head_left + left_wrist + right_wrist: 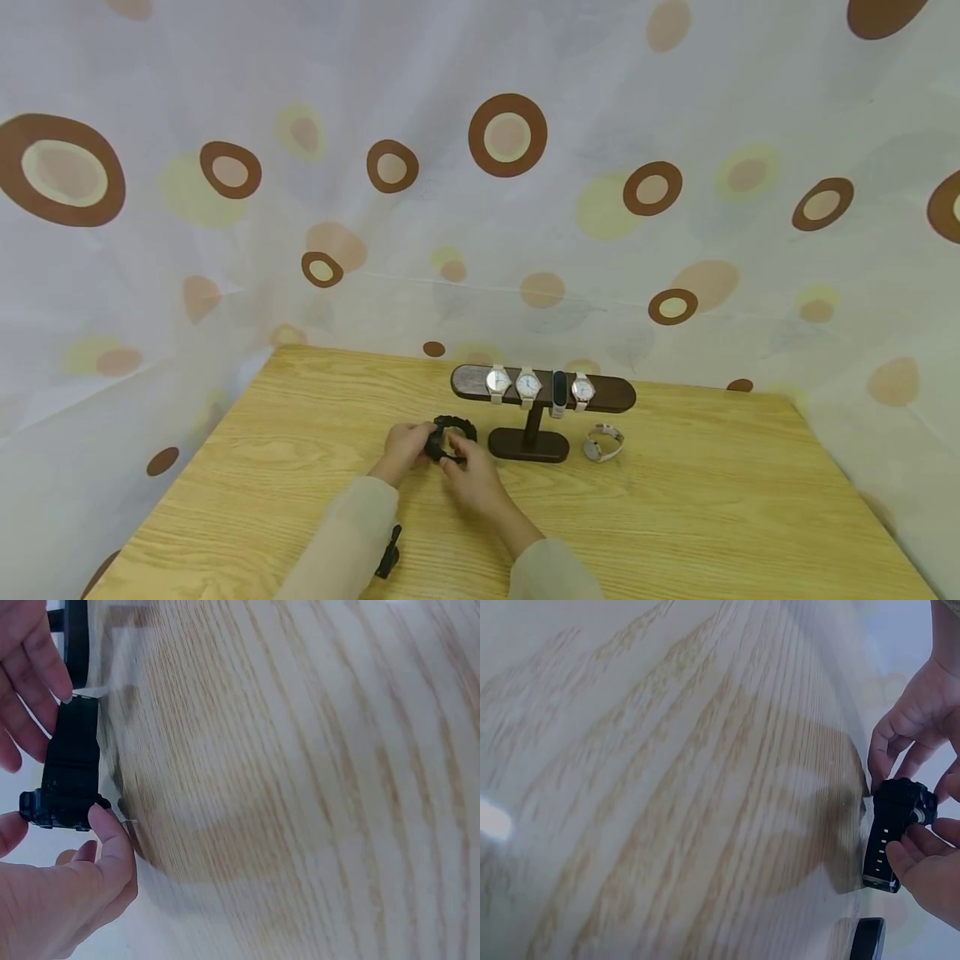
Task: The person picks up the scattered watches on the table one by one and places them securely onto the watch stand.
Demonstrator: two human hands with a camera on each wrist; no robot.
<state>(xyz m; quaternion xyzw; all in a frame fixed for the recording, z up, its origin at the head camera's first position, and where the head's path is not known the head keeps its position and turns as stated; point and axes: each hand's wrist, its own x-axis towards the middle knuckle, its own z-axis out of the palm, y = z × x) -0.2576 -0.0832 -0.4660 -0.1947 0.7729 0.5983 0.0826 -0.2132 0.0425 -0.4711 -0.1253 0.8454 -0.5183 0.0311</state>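
Black watch [434,442] is held at nine o'clock from the stand base [528,448] — case [64,810] pinched by left grip [406,451], strap [73,750] by right grip [477,483]. Strap handling seems in hand; steady support is next called for.

We face a wooden table [690,508] enclosed by circle-patterned sheeting [435,83]; home or studio, we cannot tell.

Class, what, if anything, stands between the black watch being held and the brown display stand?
Nothing visible does: in the head view, only bare tabletop separates the held black watch from the display stand. The right hand is at the watch's near side.
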